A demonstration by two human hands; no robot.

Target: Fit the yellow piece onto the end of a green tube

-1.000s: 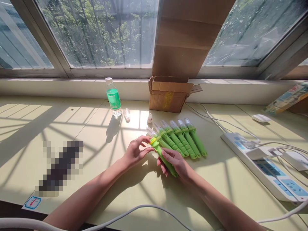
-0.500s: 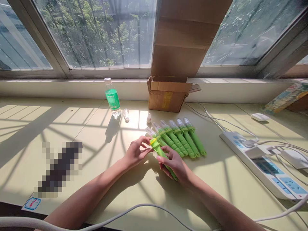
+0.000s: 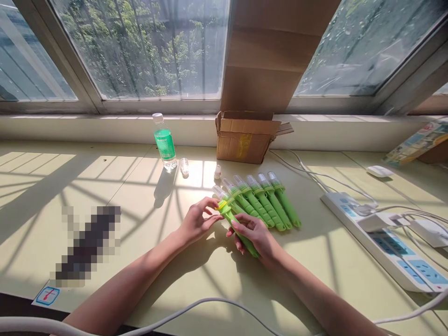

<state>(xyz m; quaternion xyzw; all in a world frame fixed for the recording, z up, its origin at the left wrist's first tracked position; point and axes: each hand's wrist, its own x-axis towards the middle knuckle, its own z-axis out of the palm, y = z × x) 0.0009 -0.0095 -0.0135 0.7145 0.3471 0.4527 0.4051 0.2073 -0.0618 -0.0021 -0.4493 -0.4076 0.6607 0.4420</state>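
A green brush-like tool [image 3: 228,215] with a yellow ring lies slanted on the pale green table [image 3: 105,196]. My left hand [image 3: 198,221] pinches its upper end by the yellow ring. My right hand [image 3: 254,235] grips its handle lower down. Just beyond my hands, a row of several more green tools [image 3: 266,205] with clear caps lies side by side. Near them stand two small clear caps [image 3: 184,166].
A green-labelled bottle [image 3: 164,144] and an open cardboard box [image 3: 245,137] stand by the window sill. A white power strip [image 3: 385,242] with plugs and cables lies at right, a white mouse [image 3: 377,171] beyond it. A white cable [image 3: 196,308] crosses the front edge.
My right hand has shifted slightly along the tool's handle, its fingers curling tighter. My left hand stays at the yellow ring. The rest is unchanged.
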